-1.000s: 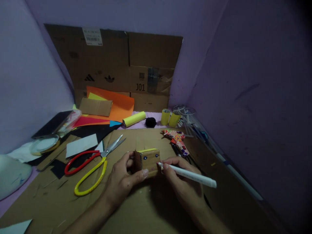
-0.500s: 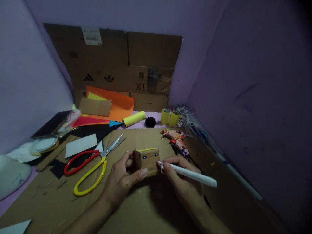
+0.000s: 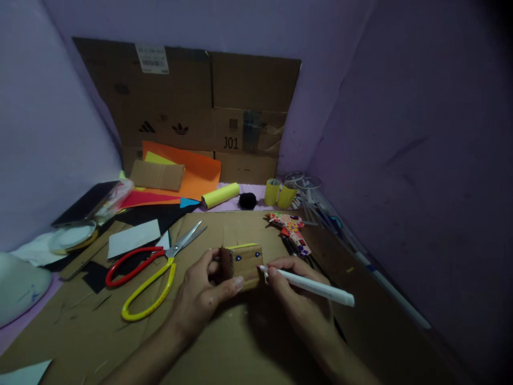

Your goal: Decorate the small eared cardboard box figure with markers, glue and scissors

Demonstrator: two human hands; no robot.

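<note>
A small cardboard box (image 3: 247,267) with two dark eye-like dots on its front is gripped by my left hand (image 3: 206,291), thumb across the lower front and fingers at its left side. A strip of yellow shows along its top edge. My right hand (image 3: 300,289) pinches a white marker pen (image 3: 320,289) like a pencil. The pen's reddish tip meets the right part of the box front, below the right dot; whether a mark is there is too small to tell. Left of my hands lie open scissors (image 3: 164,262) with one red and one yellow handle.
A flower-patterned glue gun (image 3: 290,230) lies behind my right hand. Farther back are a yellow paper roll (image 3: 220,195), black yarn (image 3: 247,200) and two yellow tubes (image 3: 272,192). Coloured sheets (image 3: 200,174) lean near an upright cardboard panel (image 3: 192,96). Purple walls close off the sides.
Almost nothing differs. The marker's rear end has shifted very slightly left and up, its tip staying at the box front. My left hand keeps its hold.
</note>
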